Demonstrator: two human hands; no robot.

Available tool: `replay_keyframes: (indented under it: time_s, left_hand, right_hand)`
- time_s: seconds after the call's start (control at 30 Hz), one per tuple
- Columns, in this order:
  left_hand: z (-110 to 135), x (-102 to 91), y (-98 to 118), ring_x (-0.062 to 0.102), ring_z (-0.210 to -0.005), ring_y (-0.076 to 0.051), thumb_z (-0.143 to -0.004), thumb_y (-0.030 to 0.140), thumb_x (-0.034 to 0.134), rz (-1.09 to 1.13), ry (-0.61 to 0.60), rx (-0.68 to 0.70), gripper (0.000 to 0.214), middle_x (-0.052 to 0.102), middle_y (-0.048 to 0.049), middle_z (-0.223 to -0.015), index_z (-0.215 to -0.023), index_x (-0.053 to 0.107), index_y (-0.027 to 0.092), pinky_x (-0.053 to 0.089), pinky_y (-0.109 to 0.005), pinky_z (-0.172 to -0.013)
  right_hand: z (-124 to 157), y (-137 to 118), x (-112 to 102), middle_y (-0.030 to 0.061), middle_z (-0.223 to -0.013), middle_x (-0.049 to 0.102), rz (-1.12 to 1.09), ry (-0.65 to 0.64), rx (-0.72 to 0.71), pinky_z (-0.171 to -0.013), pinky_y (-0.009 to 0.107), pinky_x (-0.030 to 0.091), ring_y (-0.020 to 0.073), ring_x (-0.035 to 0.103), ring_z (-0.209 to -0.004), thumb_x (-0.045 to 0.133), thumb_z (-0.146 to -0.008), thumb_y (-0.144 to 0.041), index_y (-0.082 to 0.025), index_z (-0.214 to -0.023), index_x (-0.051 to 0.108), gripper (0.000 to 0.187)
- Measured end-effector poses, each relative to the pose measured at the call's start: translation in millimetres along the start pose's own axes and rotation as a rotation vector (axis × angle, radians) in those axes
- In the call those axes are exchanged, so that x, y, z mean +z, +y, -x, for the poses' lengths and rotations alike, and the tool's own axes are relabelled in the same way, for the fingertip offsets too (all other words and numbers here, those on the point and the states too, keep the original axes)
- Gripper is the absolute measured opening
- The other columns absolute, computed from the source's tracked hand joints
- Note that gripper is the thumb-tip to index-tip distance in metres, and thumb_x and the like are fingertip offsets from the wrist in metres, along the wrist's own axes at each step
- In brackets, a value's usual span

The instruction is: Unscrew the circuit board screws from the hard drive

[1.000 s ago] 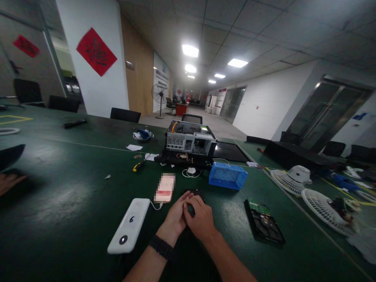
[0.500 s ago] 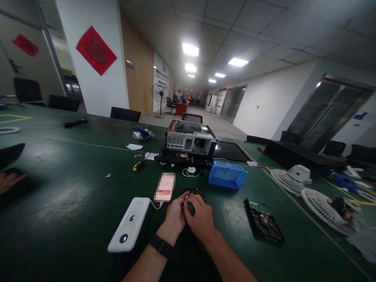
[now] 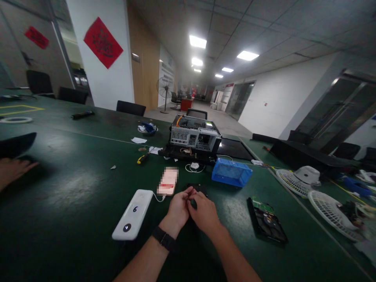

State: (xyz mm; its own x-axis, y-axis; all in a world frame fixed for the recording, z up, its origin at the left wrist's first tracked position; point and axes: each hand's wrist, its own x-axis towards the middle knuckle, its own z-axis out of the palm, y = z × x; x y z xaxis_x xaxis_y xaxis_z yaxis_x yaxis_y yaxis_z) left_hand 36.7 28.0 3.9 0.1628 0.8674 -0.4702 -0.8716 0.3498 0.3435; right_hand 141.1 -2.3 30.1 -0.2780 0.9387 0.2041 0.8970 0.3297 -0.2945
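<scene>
My left hand (image 3: 179,206) and my right hand (image 3: 204,211) meet above the table, fingertips pinched together. Whatever they pinch, if anything, is too small or hidden to make out. A flat black object (image 3: 201,189) lies just beyond and under the fingers, mostly covered by them. Left of my hands sits a white power bank (image 3: 133,214), joined by a short white cable to a phone (image 3: 168,181) with a blurred screen. On the right lies an opened hard drive (image 3: 267,220) with a green circuit board. A blue plastic bin (image 3: 232,173) rests on its side beyond my right hand.
An opened computer case (image 3: 194,137) stands at the back of the green table (image 3: 73,219). A yellow-and-black screwdriver (image 3: 143,158) and paper scraps lie near it. White fan grilles (image 3: 331,213) are on the right. Another person's hand (image 3: 14,171) shows at the left edge.
The view has turned a little left, so everything sits further right in the picture. My hands stay together over the black object, with only slight finger movement.
</scene>
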Motion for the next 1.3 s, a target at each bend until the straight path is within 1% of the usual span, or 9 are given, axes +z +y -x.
replay_keyframes:
  time_s: [0.23, 0.4, 0.53, 0.63, 0.73, 0.83, 1.0, 1.13, 1.3]
  left_hand:
    - [1.2, -0.6, 1.8, 0.067, -0.077, -0.019, -0.072, 0.004, 0.048, -0.018, 0.02, 0.028, 0.025, 0.068, -0.0154, -0.087, -0.093, 0.063, 0.006, 0.054, -0.027, -0.071]
    - [2.9, 0.3, 2.5, 0.068, -0.081, -0.021, -0.077, 0.008, 0.051, -0.038, 0.024, 0.035, 0.021, 0.068, -0.0159, -0.091, -0.094, 0.064, 0.007, 0.055, -0.028, -0.07]
    - [2.6, -0.3, 2.9, 0.068, -0.08, -0.021, -0.078, 0.009, 0.054, -0.067, 0.006, 0.026, 0.02, 0.068, -0.0149, -0.092, -0.094, 0.065, 0.008, 0.055, -0.028, -0.067]
    - [1.4, -1.2, 3.3, 0.068, -0.075, -0.019, -0.076, 0.007, 0.056, -0.115, 0.032, 0.03, 0.02, 0.069, -0.013, -0.091, -0.093, 0.066, 0.008, 0.055, -0.026, -0.062]
    - [1.3, -1.3, 2.4, 0.067, -0.076, -0.02, -0.076, 0.009, 0.057, -0.127, 0.034, -0.008, 0.019, 0.069, -0.0123, -0.09, -0.093, 0.066, 0.009, 0.055, -0.028, -0.063]
    - [4.2, 1.2, -0.2, 0.067, -0.074, -0.019, -0.077, 0.008, 0.055, -0.125, 0.04, -0.038, 0.019, 0.069, -0.0118, -0.086, -0.091, 0.066, 0.009, 0.055, -0.028, -0.064]
    - [13.1, 9.6, -4.6, 0.067, -0.067, -0.019, -0.078, 0.007, 0.052, -0.139, 0.002, -0.074, 0.019, 0.068, -0.0093, -0.074, -0.09, 0.067, 0.008, 0.054, -0.029, -0.061]
    - [17.3, 13.3, -4.0, 0.067, -0.068, -0.021, -0.079, 0.008, 0.051, -0.18, -0.012, -0.063, 0.018, 0.069, -0.0102, -0.076, -0.088, 0.067, 0.009, 0.054, -0.031, -0.061]
    - [14.8, 10.6, -3.7, 0.067, -0.072, -0.021, -0.077, 0.009, 0.055, -0.186, -0.009, -0.046, 0.018, 0.069, -0.0113, -0.084, -0.091, 0.067, 0.009, 0.055, -0.03, -0.064]
  right_hand:
    - [1.2, -2.6, -12.8, 0.0025, -0.108, 0.061, -0.114, -0.066, -0.091, -0.079, 0.025, 0.042, 0.0153, 0.058, -0.095, 0.048, -0.088, -0.028, -0.025, -0.1, 0.064, 0.02]
    - [2.4, -3.3, -8.4, 0.0029, -0.102, 0.063, -0.135, -0.053, -0.119, -0.081, 0.026, 0.042, 0.0156, 0.058, -0.094, 0.048, -0.088, -0.026, -0.023, -0.095, 0.064, 0.018]
    - [4.6, -5.6, -1.0, 0.0018, -0.115, 0.058, -0.122, 0.007, -0.081, -0.08, 0.028, 0.044, 0.0169, 0.057, -0.098, 0.05, -0.087, -0.033, -0.027, -0.11, 0.059, 0.025]
    - [5.3, -6.3, 3.8, 0.0026, -0.116, 0.057, -0.086, 0.022, -0.04, -0.079, 0.029, 0.044, 0.0174, 0.057, -0.097, 0.05, -0.087, -0.035, -0.027, -0.115, 0.056, 0.03]
    - [4.6, -4.0, 5.3, 0.003, -0.112, 0.058, -0.069, 0.018, -0.003, -0.077, 0.029, 0.045, 0.017, 0.058, -0.093, 0.047, -0.088, -0.04, -0.027, -0.111, 0.058, 0.029]
    - [3.0, 0.7, 3.1, 0.0031, -0.106, 0.06, -0.078, -0.009, 0.007, -0.075, 0.028, 0.044, 0.0165, 0.058, -0.089, 0.046, -0.088, -0.042, -0.025, -0.1, 0.062, 0.026]
    - [0.9, 6.4, -2.0, 0.0027, -0.099, 0.063, -0.08, -0.066, 0.003, -0.071, 0.026, 0.043, 0.0156, 0.06, -0.084, 0.049, -0.087, -0.036, -0.022, -0.087, 0.064, 0.02]
    - [0.9, 5.7, -2.5, 0.0034, -0.102, 0.063, -0.091, -0.059, 0.016, -0.07, 0.026, 0.043, 0.0158, 0.06, -0.085, 0.049, -0.087, -0.034, -0.022, -0.09, 0.064, 0.02]
    - [1.1, 2.3, -3.6, 0.0041, -0.107, 0.063, -0.08, -0.033, -0.004, -0.076, 0.027, 0.043, 0.0164, 0.059, -0.092, 0.048, -0.087, -0.035, -0.022, -0.095, 0.062, 0.021]
